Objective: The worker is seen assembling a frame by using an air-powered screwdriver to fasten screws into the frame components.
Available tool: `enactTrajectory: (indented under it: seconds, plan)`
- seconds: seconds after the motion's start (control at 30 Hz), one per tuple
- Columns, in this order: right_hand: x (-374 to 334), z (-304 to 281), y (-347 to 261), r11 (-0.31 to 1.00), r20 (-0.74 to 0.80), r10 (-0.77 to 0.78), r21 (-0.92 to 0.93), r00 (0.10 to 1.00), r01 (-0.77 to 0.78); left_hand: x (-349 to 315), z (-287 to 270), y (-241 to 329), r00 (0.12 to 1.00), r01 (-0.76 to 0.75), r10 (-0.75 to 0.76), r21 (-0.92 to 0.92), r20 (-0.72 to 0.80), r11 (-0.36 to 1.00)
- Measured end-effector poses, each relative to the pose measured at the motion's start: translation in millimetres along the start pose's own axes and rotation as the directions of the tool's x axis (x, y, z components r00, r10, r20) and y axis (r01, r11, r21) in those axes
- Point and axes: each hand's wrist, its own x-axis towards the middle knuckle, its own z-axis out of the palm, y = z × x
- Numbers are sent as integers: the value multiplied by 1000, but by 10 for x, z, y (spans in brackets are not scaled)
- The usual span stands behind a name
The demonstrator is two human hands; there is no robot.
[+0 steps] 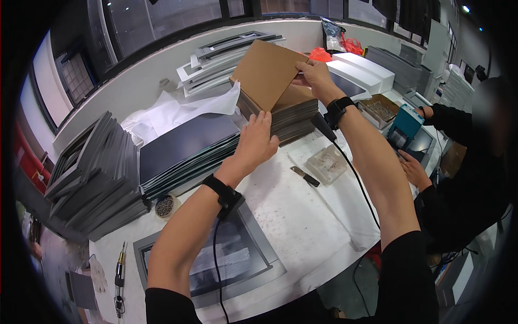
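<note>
A brown square board (268, 73) is raised and tilted above a stack of similar boards (294, 121). My right hand (315, 78) pinches it at the right corner, thumb and fingers closed on it. My left hand (253, 141) has its fingers stretched out, their tips at the board's lower corner; whether they press on it I cannot tell. Left of the stack lies a pile of dark glass panels (186, 143). In front of me a grey-framed panel (259, 245) rests on the table, partly hidden by my left forearm.
Grey frames (100, 178) are stacked at the left, near a cup of screws (164, 206). An electric screwdriver (120, 281) lies at the front left. A knife (305, 176) and a clear plastic tray (327, 163) sit mid-table. At right, a co-worker holds a teal tool (406, 125).
</note>
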Motion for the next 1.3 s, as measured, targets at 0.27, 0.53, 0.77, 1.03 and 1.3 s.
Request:
enactTrajectory:
  seconds: [0.27, 0.53, 0.77, 1.03, 1.3]
  plan:
    - [79, 505, -313, 481, 158, -476, -777, 865, 406, -806, -540, 643, 975, -208, 207, 8, 84, 978]
    - [-652, 491, -793, 259, 328, -654, -750, 682, 609, -2090, -1564, 1206, 920, -241, 304, -255, 247, 936]
    - [-2559, 163, -988, 53, 633, -704, -405, 322, 913, -3621, -2179, 639, 787, 247, -616, -891, -45, 380]
    - [-4524, 358, -820, 88, 892, -451, 65, -19, 994, -5531, -2220, 338, 444, -224, -896, -970, -13, -97]
    - [-5100, 429, -211, 500, 961, -252, 30, 113, 865, -6559, -2116, 1062, 298, 167, -953, -986, 55, -5]
